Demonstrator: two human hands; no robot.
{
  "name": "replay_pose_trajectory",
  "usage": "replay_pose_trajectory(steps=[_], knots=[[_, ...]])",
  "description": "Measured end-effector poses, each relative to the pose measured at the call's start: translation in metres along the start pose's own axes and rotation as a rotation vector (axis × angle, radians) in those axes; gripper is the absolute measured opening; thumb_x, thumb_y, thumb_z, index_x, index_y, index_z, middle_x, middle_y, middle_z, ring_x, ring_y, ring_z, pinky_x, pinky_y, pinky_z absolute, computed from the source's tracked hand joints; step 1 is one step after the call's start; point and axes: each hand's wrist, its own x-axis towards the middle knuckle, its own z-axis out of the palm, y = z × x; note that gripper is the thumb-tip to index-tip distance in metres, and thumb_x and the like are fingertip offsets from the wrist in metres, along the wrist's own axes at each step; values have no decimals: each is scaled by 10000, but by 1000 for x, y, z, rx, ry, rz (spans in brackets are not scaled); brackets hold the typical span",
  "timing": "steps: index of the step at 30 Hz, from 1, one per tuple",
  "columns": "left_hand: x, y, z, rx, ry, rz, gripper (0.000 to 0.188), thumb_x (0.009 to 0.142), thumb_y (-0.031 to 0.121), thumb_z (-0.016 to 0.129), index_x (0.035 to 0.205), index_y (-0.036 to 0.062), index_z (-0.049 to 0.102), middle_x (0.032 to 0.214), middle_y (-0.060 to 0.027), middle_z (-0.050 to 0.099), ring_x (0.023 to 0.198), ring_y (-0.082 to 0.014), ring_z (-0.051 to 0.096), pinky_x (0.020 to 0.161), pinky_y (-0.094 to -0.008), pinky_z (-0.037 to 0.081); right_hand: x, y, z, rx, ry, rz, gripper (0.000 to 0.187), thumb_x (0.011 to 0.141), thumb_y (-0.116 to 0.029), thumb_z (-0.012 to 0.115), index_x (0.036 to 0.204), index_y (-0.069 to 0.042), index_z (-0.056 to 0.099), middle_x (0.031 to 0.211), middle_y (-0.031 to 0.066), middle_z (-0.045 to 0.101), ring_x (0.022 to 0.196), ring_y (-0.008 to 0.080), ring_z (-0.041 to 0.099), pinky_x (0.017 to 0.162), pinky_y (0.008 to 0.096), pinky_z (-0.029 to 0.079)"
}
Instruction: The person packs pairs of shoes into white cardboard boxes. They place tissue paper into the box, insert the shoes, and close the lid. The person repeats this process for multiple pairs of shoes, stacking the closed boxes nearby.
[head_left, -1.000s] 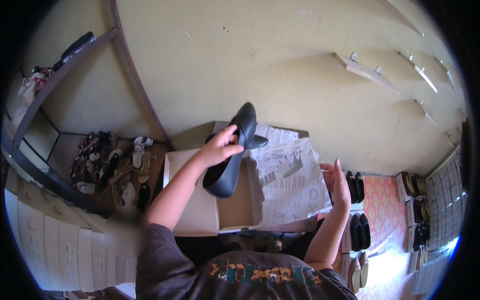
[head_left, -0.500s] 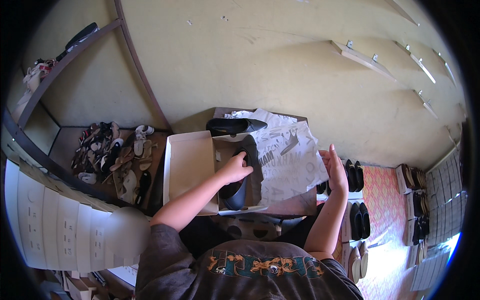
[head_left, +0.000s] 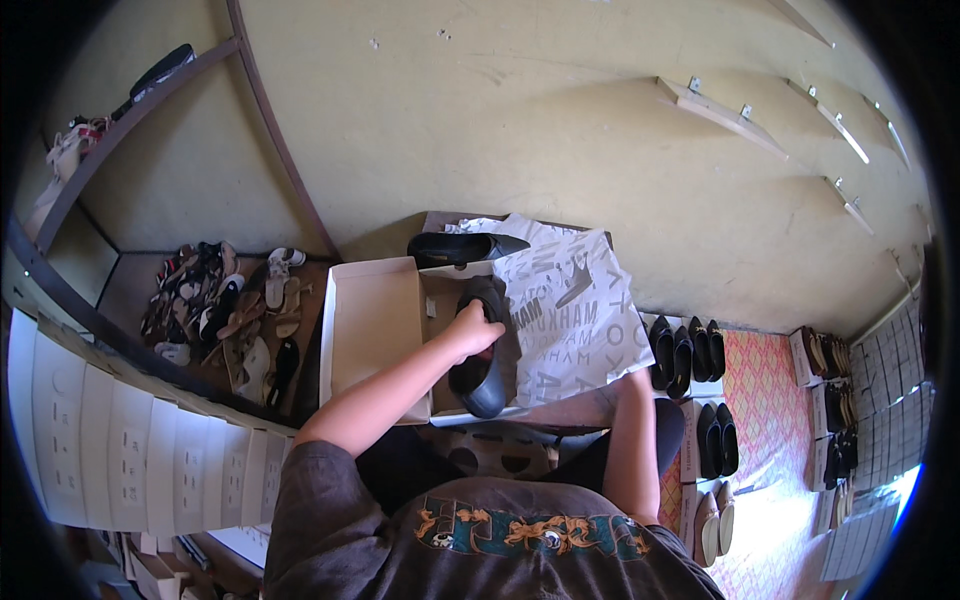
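Note:
My left hand (head_left: 478, 328) is closed around a black pointed flat shoe (head_left: 482, 392), gripping its side above the open shoebox (head_left: 372, 315). The box lies with one pale half spread to the left. White printed wrapping paper (head_left: 585, 340) drapes over the box's right side. Behind the box, a second black shoe (head_left: 450, 248) lies sideways along the far edge. At the paper's lower right corner, my right hand (head_left: 634, 384) is mostly under the sheet. Only its wrist side shows, so its fingers are hidden.
A low table (head_left: 570, 410) bears the box. Many sandals (head_left: 235, 320) crowd a shelf at left, above a row of white shoeboxes (head_left: 140, 460). Black flats (head_left: 715, 440) stand on boxes at right, beside a patterned floor (head_left: 770, 400). Small wall shelves (head_left: 725, 118) jut out above.
My left hand has tilted the shoe and drawn it slightly left. My right hand has gone from beside the paper's right edge to beneath its lower right corner.

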Motion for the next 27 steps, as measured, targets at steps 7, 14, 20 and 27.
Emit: replay_pose_trajectory(steps=[7, 14, 20, 27], knots=[[23, -8, 12, -93, -30, -40, 627, 785, 94, 590, 1247, -111, 219, 865, -148, 552, 675, -189, 596, 486, -309, 519, 7, 106, 5, 117, -214, 191, 472, 892, -330, 521, 1274, -63, 446, 1186, 71, 533, 1046, 201, 535, 860, 364, 450], [20, -11, 14, -264, -90, -53, 706, 797, 99, 598, 1316, -59, 147, 841, -142, 565, 608, -176, 602, 482, -311, 524, 1, 115, 9, 100, -256, 251, 477, 886, -325, 527, 1280, -69, 437, 1183, 66, 531, 1046, 200, 533, 860, 364, 449], [24, -19, 12, -413, -131, -141, 616, 753, 123, 612, 1236, -29, 262, 838, -145, 552, 578, -196, 585, 481, -326, 525, -31, 81, 35, -255, -212, 458, 447, 852, -270, 538, 1233, -46, 477, 1147, 54, 544, 980, 174, 547, 820, 343, 457], [32, -36, 16, -628, -202, -143, 789, 734, 78, 578, 1392, 31, 143, 832, -113, 498, 572, -166, 529, 523, -286, 481, -59, 87, 5, -240, -361, 481, 346, 804, -205, 538, 1077, 5, 573, 965, 43, 581, 879, 128, 529, 717, 263, 431]])
